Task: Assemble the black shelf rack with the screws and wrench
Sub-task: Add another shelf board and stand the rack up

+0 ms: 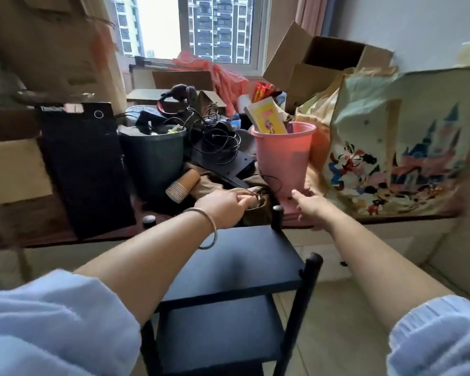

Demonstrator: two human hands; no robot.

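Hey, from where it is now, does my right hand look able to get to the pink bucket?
Probably yes. The right hand is open and already stretched toward the base of the pink bucket, with nothing visible between them. The black cable and the cartoon bag sit to either side, not in the path.

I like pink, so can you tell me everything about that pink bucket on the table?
The pink bucket looks like smooth plastic, wide at its rolled rim and narrower toward the bottom. It stands upright on the table, between a dark bin and a big cartoon bag. A yellow box and other bits poke out of its top. A thin black cable curls by its base. The right hand reaches toward its bottom, fingers straight; whether it touches is unclear.
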